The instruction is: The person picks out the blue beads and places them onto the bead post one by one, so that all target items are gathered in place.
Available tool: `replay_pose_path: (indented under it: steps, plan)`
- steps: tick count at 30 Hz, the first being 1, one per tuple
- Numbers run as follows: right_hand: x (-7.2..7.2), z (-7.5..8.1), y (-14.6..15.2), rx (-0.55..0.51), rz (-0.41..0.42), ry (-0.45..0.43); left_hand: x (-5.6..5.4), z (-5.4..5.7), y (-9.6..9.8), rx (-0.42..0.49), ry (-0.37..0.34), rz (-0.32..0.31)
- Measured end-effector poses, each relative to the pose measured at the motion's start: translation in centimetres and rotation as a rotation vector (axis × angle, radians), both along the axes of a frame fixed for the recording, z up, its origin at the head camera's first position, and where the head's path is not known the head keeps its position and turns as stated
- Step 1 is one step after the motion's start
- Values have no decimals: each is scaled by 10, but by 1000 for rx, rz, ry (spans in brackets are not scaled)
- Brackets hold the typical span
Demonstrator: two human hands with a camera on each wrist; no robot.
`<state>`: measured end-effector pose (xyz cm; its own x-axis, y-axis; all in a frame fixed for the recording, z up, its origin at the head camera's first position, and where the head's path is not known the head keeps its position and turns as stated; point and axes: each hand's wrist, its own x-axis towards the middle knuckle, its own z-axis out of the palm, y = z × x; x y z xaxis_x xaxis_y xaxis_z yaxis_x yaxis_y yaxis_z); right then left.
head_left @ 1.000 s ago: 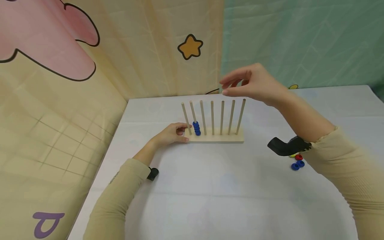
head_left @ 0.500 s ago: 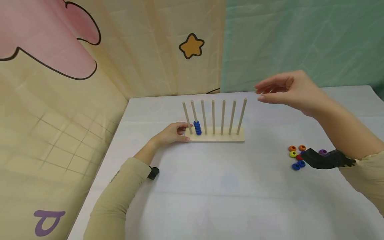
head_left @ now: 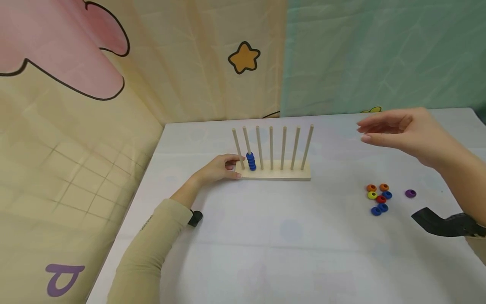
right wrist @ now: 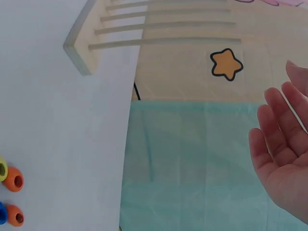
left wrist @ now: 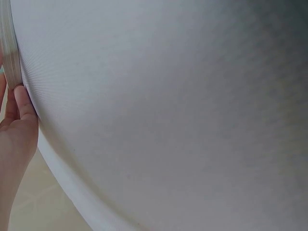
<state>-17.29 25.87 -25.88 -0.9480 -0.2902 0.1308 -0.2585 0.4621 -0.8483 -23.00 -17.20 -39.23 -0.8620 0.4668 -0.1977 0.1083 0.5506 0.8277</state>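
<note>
A wooden peg stand [head_left: 277, 174] with several upright rods is on the white table. Blue beads [head_left: 251, 161] are stacked on its second rod from the left. My left hand [head_left: 216, 169] grips the left end of the base between thumb and fingers; the left wrist view shows the hand [left wrist: 19, 127] pinching the wooden edge. Held in the air to the right of the stand, my right hand [head_left: 406, 133] has relaxed fingers and nothing in them. In the right wrist view the palm [right wrist: 284, 159] of that hand shows bare.
Loose beads lie on the table at right, below my right hand: orange beads [head_left: 371, 188], a yellow bead [head_left: 372, 195], a red bead [head_left: 381, 199], blue beads [head_left: 376, 211] and a purple bead [head_left: 410, 193] a little apart. A printed curtain [head_left: 334, 59] hangs behind the table.
My right hand has moved from above the stand's right rods to the right and lower, uncovering the loose beads. My left hand still holds the base.
</note>
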Motion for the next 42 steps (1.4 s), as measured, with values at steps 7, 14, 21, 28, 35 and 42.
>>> replay_pose_path:
  steps: [7, 14, 21, 28, 35, 42]
  plan:
    - [7, -20, 26, 98, -100, -51, 0, 0, -1, -2, 5, -1]
    - [13, -46, 50, 162, -145, -73, -1, -1, -1, -12, 12, -7]
    - [20, -69, 74, 165, -172, -104, -1, -1, 0, -13, 16, -2]
    - [27, -92, 89, 206, -166, -145, -2, -2, 0, -11, -8, 7]
    - [32, -109, 96, 226, -177, -180, -1, -2, -1, -3, -11, 9]
    - [38, -127, 99, 223, -154, -194, 0, 0, 0, -2, -5, 11]
